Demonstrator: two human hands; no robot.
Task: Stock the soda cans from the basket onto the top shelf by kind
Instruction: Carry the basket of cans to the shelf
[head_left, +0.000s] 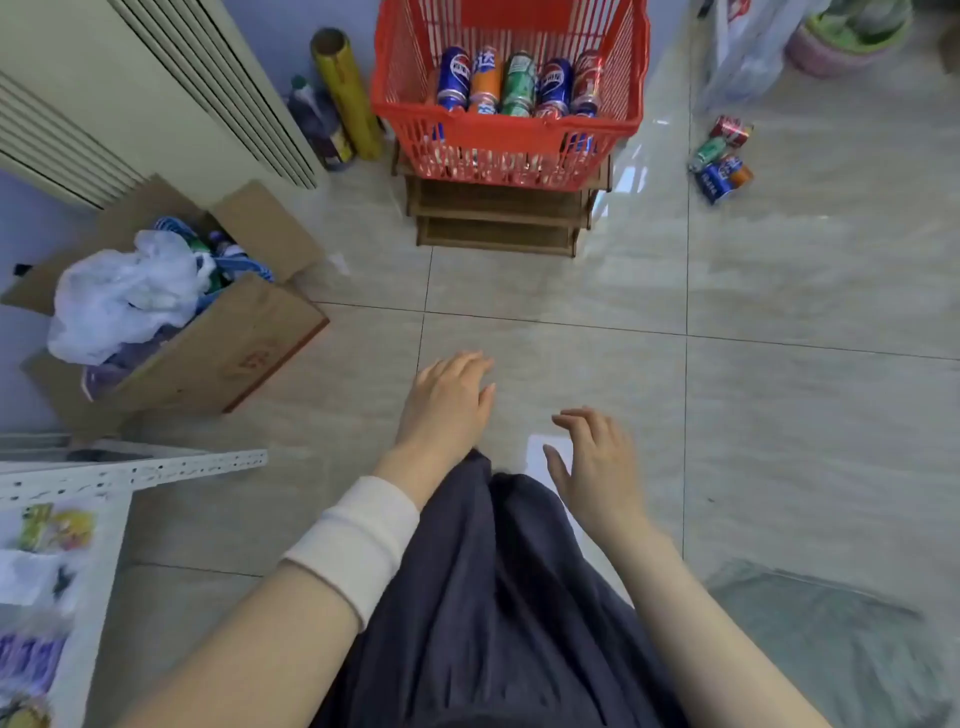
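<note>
our left hand (447, 405) and right hand (597, 467) hover well short of the basket (511, 137), fingers loosely spread, holding nothing. the soda cans (514, 83) lie inside the basket, which sits atop the wooden shelf (498, 208) and hides most of it. right of the basket, more cans (722, 156) lie blurred.

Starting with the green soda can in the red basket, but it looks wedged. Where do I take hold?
Probably from above, through the open top of the red plastic basket: the green soda can lies in a tight row, an orange can and a blue can against its flanks. Pinch its exposed upper curve.
</note>
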